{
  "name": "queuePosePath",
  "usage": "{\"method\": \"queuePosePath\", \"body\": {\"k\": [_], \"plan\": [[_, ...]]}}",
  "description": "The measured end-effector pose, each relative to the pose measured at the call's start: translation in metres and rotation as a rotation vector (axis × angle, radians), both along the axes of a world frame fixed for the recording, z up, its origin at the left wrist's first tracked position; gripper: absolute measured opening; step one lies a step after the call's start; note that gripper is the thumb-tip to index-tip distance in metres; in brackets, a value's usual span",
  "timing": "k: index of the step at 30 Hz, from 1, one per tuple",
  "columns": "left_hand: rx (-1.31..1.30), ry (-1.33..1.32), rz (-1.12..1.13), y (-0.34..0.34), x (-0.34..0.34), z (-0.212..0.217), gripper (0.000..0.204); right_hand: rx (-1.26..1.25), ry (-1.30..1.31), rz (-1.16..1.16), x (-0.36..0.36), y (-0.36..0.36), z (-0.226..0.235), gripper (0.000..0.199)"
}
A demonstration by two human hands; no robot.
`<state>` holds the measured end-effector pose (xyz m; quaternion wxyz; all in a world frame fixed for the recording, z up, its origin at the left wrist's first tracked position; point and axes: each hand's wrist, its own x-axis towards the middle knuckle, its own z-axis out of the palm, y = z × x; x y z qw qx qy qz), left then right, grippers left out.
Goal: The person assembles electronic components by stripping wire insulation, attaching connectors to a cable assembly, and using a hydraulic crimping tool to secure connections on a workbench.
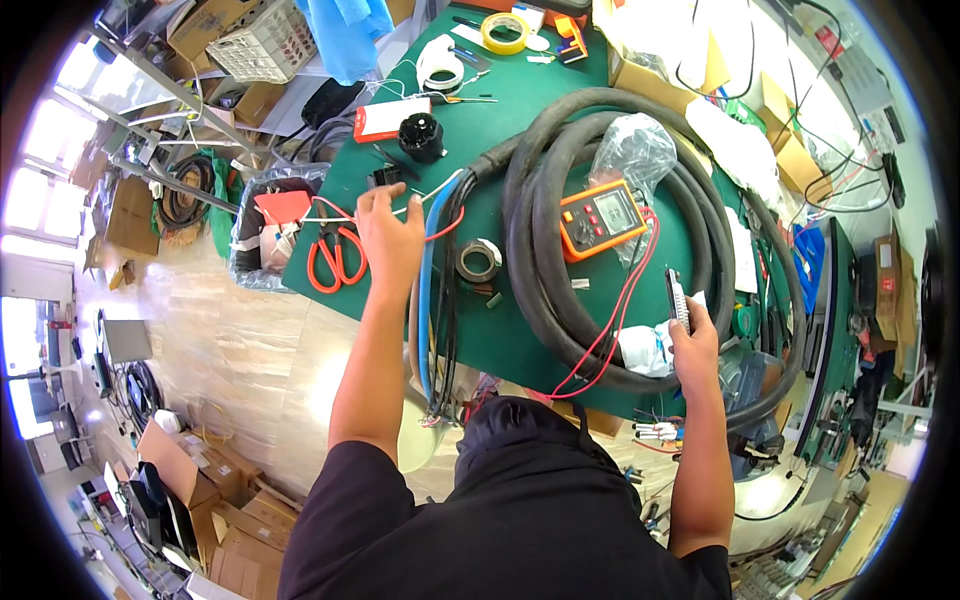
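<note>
My left hand (pixel 390 228) is over the left side of the green table, its fingers apart and nothing visibly gripped. Just beyond its fingertips sits a small black block-shaped part (pixel 384 177); a thin white wire passes close by. Orange-handled scissors (pixel 337 262) lie left of that hand. On its right, a blue wire (pixel 431 300) and several black wires fan out from a thick coiled black cable (pixel 519 200). At the coil's right side, my right hand (pixel 694 345) is closed around a slim silver-and-dark hand tool (pixel 677 298), pointing away from me. White wrapping (pixel 645 350) lies beside it.
An orange multimeter (pixel 604 222) with red leads rests inside the coil, near a clear plastic bag (pixel 634 150). A dark tape roll (pixel 478 261) lies left of the coil. Farther back are a black round part (pixel 421 137) and yellow tape (pixel 505 34). A lined bin (pixel 268 225) stands left.
</note>
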<state>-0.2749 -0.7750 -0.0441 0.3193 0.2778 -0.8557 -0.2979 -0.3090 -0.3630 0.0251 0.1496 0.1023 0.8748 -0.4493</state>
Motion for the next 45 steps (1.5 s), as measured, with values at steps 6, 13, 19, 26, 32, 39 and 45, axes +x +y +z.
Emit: {"method": "queuePosePath", "body": {"k": [6, 13, 19, 26, 32, 39, 45], "plan": [[-0.147, -0.029, -0.026, -0.052, -0.05, -0.019, 0.025, 0.182, 0.146, 0.088, -0.037, -0.001, -0.05, 0.046], [-0.159, -0.148, 0.03, -0.075, -0.115, -0.033, 0.027, 0.374, 0.378, 0.146, -0.059, -0.012, -0.103, 0.055], [-0.077, -0.264, 0.048, -0.073, -0.146, -0.038, 0.029, 0.421, 0.305, 0.219, -0.043, -0.027, -0.128, 0.058], [-0.103, -0.157, 0.051, -0.079, -0.158, -0.058, 0.019, 0.406, 0.249, 0.175, -0.037, -0.029, -0.121, 0.057], [-0.182, 0.017, -0.019, -0.081, -0.158, -0.048, 0.015, 0.193, 0.156, 0.052, -0.037, -0.02, -0.122, 0.048], [0.715, 0.396, -0.334, -0.04, -0.105, 0.045, 0.016, 0.132, 0.314, -0.072, -0.007, -0.018, -0.048, 0.042], [1.444, 0.379, -0.723, 0.046, -0.048, 0.098, 0.018, -0.078, 0.399, -0.037, 0.046, -0.015, 0.019, 0.031]]}}
